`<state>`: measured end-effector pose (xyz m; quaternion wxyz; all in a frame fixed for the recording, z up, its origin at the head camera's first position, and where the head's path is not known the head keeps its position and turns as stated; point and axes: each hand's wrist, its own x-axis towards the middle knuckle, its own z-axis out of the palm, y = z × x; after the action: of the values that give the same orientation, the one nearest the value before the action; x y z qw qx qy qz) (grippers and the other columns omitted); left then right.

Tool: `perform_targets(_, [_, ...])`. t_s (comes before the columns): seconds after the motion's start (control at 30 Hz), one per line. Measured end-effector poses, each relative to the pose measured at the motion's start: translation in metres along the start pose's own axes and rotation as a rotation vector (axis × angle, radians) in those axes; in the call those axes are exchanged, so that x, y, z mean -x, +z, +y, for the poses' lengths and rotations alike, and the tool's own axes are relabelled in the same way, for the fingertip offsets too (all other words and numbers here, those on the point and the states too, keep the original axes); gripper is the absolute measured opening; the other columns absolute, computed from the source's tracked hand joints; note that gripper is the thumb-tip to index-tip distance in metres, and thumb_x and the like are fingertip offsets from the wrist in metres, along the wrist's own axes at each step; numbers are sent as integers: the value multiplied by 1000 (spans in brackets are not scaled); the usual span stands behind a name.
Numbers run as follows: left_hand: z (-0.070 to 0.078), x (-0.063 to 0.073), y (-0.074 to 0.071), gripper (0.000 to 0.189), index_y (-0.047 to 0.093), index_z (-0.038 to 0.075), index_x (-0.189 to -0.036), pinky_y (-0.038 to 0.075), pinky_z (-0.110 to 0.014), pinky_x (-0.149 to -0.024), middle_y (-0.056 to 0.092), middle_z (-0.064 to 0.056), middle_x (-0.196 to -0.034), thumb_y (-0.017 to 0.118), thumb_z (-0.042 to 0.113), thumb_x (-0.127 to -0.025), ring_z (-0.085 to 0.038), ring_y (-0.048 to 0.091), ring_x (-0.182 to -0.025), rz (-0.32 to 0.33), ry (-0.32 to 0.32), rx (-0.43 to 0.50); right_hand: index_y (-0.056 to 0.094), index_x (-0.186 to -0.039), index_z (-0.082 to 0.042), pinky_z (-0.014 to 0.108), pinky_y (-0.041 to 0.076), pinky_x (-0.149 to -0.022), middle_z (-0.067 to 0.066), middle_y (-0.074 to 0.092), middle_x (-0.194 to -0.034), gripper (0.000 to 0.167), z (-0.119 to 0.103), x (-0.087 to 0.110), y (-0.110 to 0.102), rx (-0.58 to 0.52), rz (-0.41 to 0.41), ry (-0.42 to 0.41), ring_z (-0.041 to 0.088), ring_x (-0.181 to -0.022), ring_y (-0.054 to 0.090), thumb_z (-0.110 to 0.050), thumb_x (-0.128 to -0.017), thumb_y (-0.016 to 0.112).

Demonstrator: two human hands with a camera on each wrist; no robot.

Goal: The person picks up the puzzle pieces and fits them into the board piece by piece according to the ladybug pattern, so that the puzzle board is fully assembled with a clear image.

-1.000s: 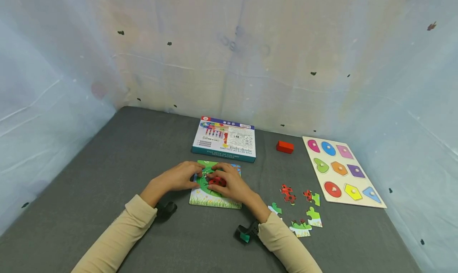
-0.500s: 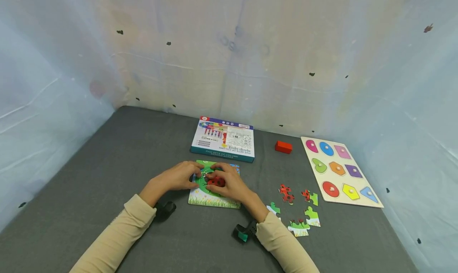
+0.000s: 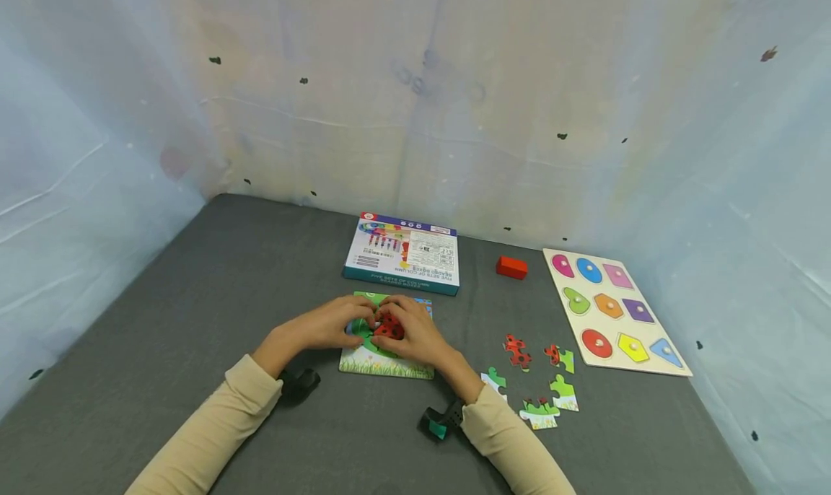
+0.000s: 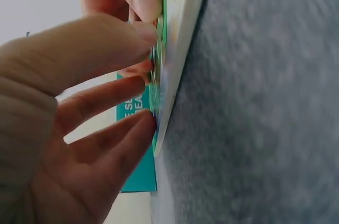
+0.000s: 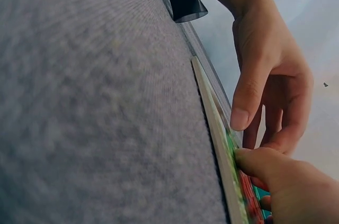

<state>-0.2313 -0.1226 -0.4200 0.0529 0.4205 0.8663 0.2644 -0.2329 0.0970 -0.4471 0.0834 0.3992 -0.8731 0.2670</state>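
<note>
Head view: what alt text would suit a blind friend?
Fingers of a person's left hand and right hand curve over a ladybug puzzle on a dark table. Loose pieces and a shape board lie to the right, a box behind.

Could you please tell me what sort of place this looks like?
Probably a screened-off tabletop play area: pale sheeting backs a grey tabletop bearing a shape board and loose jigsaw pieces.

Square ladybug puzzle board (image 3: 386,366), green and red, flat on the dark grey tabletop (image 3: 350,444)
</note>
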Motion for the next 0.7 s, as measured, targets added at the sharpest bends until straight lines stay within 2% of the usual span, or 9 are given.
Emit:
perform_targets(0.13, [0, 0, 2, 31, 65, 9, -112, 37, -49, -98, 52, -11, -130, 72, 12, -82, -30, 44, -121, 0, 39, -7, 60, -114, -15, 48, 38, -90, 5, 51, -127, 37, -1, 1, 0, 15, -6, 19, 23, -117, 46, -35, -84, 69])
perform_targets(0.33, [0, 1, 5, 37, 60, 10, -124, 35, -48, -101, 47, -10, -137, 67, 14, -87, -30, 38, -126, -29, -9, -33, 58, -114, -14, 43, 40, -91, 7, 49, -127, 38, 0, -1, -3, 10, -47, 1, 23, -116, 46, -35, -84, 68])
perform_targets(0.5, [2, 2, 6, 36, 61, 11, -124, 37, -48, -99, 49, -10, -135, 66, 13, -88, -30, 39, -124, -33, -27, -32, 56, -123, -11, 38, 43, -93, 10, 47, -130, 43, 4, -1, -12, -83, -118, -40, 21, -117, 46, -30, -86, 68])
perform_targets(0.6, [2, 2, 5, 35, 61, 10, -122, 37, -48, -98, 47, -13, -137, 65, 13, -88, -31, 38, -124, -42, -33, -34, 53, -128, -7, 41, 40, -97, 13, 45, -133, 48, 7, 2, -22, -121, -115, -48, 22, -122, 43, -26, -86, 69])
perform_targets(0.7, [1, 2, 3, 34, 62, 8, -122, 36, -49, -98, 44, -16, -140, 65, 13, -88, -33, 37, -125, -46, -31, -30, 52, -129, -5, 44, 39, -98, 15, 45, -134, 52, 11, 9, -36, -130, -70, -55, 23, -124, 42, -21, -84, 71])
